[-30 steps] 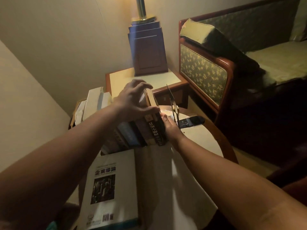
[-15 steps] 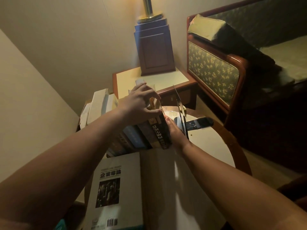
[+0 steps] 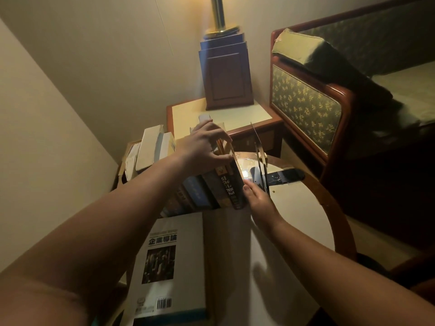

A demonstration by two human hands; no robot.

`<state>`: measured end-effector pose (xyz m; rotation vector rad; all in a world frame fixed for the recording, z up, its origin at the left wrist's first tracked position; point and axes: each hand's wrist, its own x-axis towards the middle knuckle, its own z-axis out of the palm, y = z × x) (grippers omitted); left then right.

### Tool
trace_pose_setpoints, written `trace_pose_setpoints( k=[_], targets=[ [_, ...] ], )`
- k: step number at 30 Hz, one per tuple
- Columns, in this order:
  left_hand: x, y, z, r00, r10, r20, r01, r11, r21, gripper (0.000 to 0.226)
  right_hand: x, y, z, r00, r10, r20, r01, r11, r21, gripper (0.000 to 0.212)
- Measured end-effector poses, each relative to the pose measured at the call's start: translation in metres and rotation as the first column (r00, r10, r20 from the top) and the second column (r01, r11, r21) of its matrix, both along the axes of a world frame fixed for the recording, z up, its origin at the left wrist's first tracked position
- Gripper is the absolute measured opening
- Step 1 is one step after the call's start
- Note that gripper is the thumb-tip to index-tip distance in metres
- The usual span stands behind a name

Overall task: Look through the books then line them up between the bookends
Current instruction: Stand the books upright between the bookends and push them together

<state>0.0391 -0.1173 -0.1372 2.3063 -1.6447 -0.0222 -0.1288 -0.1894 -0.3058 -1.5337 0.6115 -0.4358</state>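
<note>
Dark-spined books (image 3: 213, 188) under left hand (image 3: 200, 149), fingers (image 3: 217, 134) curled; right hand (image 3: 259, 204) flat against the end cover.

The round table (image 3: 296, 222) bears standing books (image 3: 211, 191), a flat white book (image 3: 169, 267) and a bookend (image 3: 281, 178).

Between the books (image 3: 211, 191) and the upright bookend (image 3: 260, 158) there is only a narrow gap, and the right hand (image 3: 259, 204) fills its near end against the last book, while the left hand (image 3: 202, 149) grips the book tops from above. Right of the bookend the table (image 3: 306, 222) lies bare out to its wooden rim, with the sofa arm (image 3: 306, 104) close beyond. A flat white book (image 3: 169, 267) blocks the near left, and a side table (image 3: 186, 114) with a lamp base (image 3: 226, 76) stands behind the row
</note>
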Motion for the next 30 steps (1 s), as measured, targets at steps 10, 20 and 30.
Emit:
trace_pose_setpoints(
  k=[10, 20, 30],
  targets=[
    [0.003, -0.003, -0.001, 1.0, -0.011, -0.008, 0.011, 1.0, 0.003, 0.052, -0.022, 0.074, -0.018, 0.992, 0.111, -0.059, -0.122, 0.959, -0.254, 0.051],
    [0.002, -0.003, 0.0, 0.999, -0.025, 0.026, 0.025, 1.0, 0.008, 0.046, 0.011, 0.135, -0.008, 0.808, 0.293, -0.511, -0.585, 0.498, -0.64, 0.093],
    [0.0, -0.003, 0.0, 0.999, -0.007, 0.032, 0.007, 1.0, -0.006, 0.046, 0.003, 0.134, -0.009, 0.81, 0.31, -0.498, -0.566, 0.636, -0.525, 0.093]
  ],
)
